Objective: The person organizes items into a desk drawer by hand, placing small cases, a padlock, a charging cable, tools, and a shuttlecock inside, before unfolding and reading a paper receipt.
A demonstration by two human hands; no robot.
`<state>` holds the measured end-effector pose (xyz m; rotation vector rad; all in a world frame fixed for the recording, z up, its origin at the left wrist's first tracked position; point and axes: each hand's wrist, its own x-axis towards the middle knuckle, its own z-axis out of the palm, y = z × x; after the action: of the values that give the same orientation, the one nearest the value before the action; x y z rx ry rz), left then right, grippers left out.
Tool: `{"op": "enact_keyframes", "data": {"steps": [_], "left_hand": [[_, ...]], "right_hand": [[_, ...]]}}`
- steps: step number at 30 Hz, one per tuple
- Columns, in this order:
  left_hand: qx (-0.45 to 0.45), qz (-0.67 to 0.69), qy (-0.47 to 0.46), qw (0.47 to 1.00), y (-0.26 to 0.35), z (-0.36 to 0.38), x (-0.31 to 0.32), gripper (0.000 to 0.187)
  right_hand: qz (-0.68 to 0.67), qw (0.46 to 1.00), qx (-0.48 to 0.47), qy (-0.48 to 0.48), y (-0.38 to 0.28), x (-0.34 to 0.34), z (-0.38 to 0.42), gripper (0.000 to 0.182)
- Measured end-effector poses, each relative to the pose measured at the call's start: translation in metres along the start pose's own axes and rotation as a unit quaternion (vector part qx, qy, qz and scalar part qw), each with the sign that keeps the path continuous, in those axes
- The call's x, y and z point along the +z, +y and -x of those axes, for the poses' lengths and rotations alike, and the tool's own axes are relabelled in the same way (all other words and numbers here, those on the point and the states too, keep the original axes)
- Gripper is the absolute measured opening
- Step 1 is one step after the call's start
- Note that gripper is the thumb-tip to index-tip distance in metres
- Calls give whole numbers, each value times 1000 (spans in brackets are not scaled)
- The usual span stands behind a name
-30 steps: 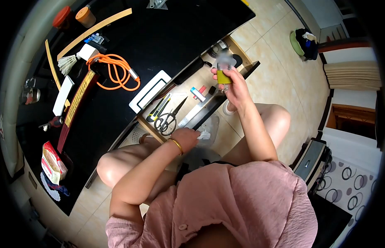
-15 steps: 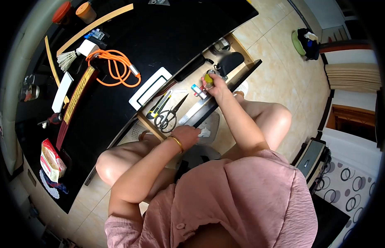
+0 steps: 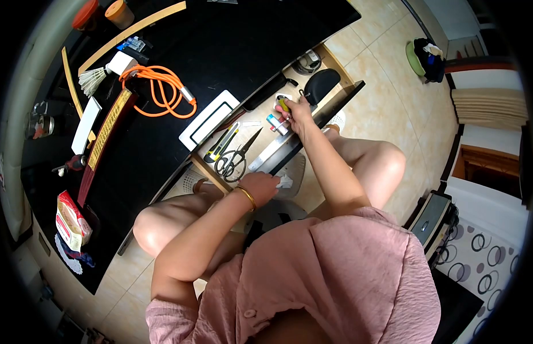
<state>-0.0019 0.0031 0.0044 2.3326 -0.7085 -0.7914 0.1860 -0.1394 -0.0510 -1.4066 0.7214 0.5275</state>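
Observation:
My right hand (image 3: 299, 116) is inside the open drawer (image 3: 209, 173), its fingers closed round a small yellow-green object (image 3: 284, 104). Just below those fingers lies a small white-and-blue box (image 3: 276, 123), and a black zipped pouch (image 3: 322, 86) is on the far side. At the drawer's front edge my left hand (image 3: 260, 186) is curled, fingertips turned under. White crumpled tissue (image 3: 284, 182) shows right beside them; I cannot tell whether they grip it. Black-handled scissors (image 3: 232, 164) and a yellow-and-black utility knife (image 3: 221, 143) lie in the near part of the drawer.
On the black desk (image 3: 163, 157) are a coiled orange cable (image 3: 157, 86), a white framed panel (image 3: 209, 119), a shuttlecock (image 3: 93, 81), a dark red strip with gold lettering (image 3: 109, 137) and a tissue pack (image 3: 71, 221). My knees flank the drawer.
My right hand has turned slightly with the yellow-green object, moving off the black pouch, which shows more fully. My left hand stays in place.

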Motion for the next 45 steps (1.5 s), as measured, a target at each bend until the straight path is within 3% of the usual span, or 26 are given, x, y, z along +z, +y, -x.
{"op": "enact_keyframes", "data": {"steps": [4,6,7,10,13,15,18,19,21,22,23,25,26,30,32,33,35,36,37,39,40,42,45], "left_hand": [[1,-5,-4,1000,-1,0,0,21],[1,-5,-5,1000,0,0,-1,21],[-1,-5,-5,1000,-1,0,-2,21],[-1,-3,-5,1000,0,1,-2,20],[-9,6,-14,1000,1,0,-3,20],[-3,0,-11,1000,0,-1,-2,20],[-2,0,-11,1000,-1,-1,-1,21],[-5,5,-12,1000,-1,-1,0,21],[-2,3,-12,1000,-1,-1,-1,21],[1,1,-12,1000,-1,-1,-2,21],[-1,3,-12,1000,-1,-1,-2,21],[-4,14,-7,1000,-1,0,-1,20],[-6,15,-7,1000,-2,1,-1,20],[-5,23,-9,1000,-1,1,-2,20],[-5,21,-13,1000,-1,1,-1,20],[-2,20,-8,1000,-1,1,-1,20],[-2,21,-1,1000,-2,0,-1,21],[-5,20,-7,1000,0,2,-5,21],[-7,21,-14,1000,2,3,-7,21],[-8,23,-16,1000,2,2,-5,21],[-6,21,-18,1000,1,1,-5,21],[-10,19,-21,1000,2,0,-5,21],[-12,16,-22,1000,1,-1,-2,21]], "right_hand": [[-61,995,-72,13,11,-9,-8,71],[-211,973,-91,-21,7,-17,-6,63],[-227,966,-123,-13,5,-20,0,53],[-273,941,-198,4,-9,-32,5,44],[-347,916,-173,105,-26,-46,-12,43],[-328,919,-174,134,-33,-46,-37,41],[-178,930,-166,276,-48,-38,-59,36],[-177,930,-166,276,-54,-37,-61,36],[-339,819,-171,431,-65,-30,-74,31],[-317,818,-203,434,-60,-29,-82,43],[-315,820,-202,434,-58,-32,-88,43],[-151,826,-219,497,-56,-35,-88,47],[26,853,-170,493,-55,-43,-85,48],[-51,874,-110,471,-72,-47,-78,43],[179,863,-58,470,-65,-59,-102,40],[178,863,-58,469,-65,-64,-106,40],[304,847,-57,432,-65,-72,-114,37],[198,865,-127,443,-56,-80,-126,34],[185,874,-160,420,-56,-85,-126,34],[320,889,-74,320,-69,-93,-119,35],[318,889,-76,321,-74,-89,-112,35],[583,752,-51,304,-82,-69,-95,39],[478,751,-230,393,-92,-53,-70,46]]}}
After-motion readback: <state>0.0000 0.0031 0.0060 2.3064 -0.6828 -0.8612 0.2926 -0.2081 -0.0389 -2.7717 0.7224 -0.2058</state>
